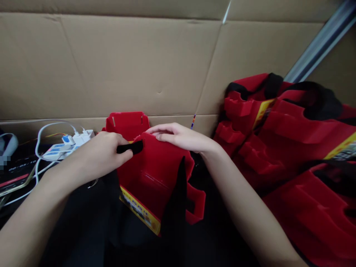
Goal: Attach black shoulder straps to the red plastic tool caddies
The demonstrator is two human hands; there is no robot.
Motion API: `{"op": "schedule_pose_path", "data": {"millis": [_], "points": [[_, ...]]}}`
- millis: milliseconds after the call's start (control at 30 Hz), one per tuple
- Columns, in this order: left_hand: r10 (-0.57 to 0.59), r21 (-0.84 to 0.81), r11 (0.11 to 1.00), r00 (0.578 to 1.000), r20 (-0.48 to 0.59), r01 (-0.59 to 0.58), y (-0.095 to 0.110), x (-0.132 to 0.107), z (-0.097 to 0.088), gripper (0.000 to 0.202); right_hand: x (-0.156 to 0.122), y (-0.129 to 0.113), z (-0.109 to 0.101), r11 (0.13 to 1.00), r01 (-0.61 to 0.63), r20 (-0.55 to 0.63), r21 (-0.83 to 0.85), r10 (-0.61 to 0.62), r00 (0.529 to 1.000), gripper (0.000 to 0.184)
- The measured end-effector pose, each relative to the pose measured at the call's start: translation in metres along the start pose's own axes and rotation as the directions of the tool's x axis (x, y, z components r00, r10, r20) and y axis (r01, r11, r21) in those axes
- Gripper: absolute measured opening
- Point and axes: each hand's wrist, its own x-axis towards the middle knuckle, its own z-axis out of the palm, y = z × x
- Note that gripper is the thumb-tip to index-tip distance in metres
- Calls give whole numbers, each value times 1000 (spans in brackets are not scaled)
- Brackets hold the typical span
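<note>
A flat red plastic sheet cut-out (155,174) with slots, tabs and a yellow label strip lies tilted in front of me on a dark surface. My left hand (104,152) is closed in a pinch on a black strap (130,147) at a slot in the sheet's upper edge. My right hand (178,136) rests on the sheet's top edge, fingers bent and pressing down on it. A second length of black strap (175,200) hangs down across the sheet's lower part.
A pile of the same red sheets with black straps (289,137) fills the right side. A brown cardboard wall (125,63) stands behind. At the left lie a white power strip (66,145) with cables and a dark device (15,174).
</note>
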Motion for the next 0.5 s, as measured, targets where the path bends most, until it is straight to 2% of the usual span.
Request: {"op": "schedule_pose_path", "data": {"millis": [100, 233, 400, 500], "points": [[48, -28, 998, 999, 11, -48, 1, -3, -2, 22, 1, 2, 0, 1000, -3, 13, 9, 3, 1000, 31], [69, -56, 996, 997, -40, -71, 1, -7, -4, 22, 1, 2, 0, 999, -1, 29, 37, 0, 1000, 31], [20, -33, 999, 1000, -20, -20, 2, -1, 0, 22, 1, 0, 0, 995, -34, 37, 90, 31, 999, 31], [-18, -7, 1000, 1000, -12, 18, 8, 4, 6, 24, 2, 5, 1, 975, -70, 59, 213, 58, 997, 28]]}}
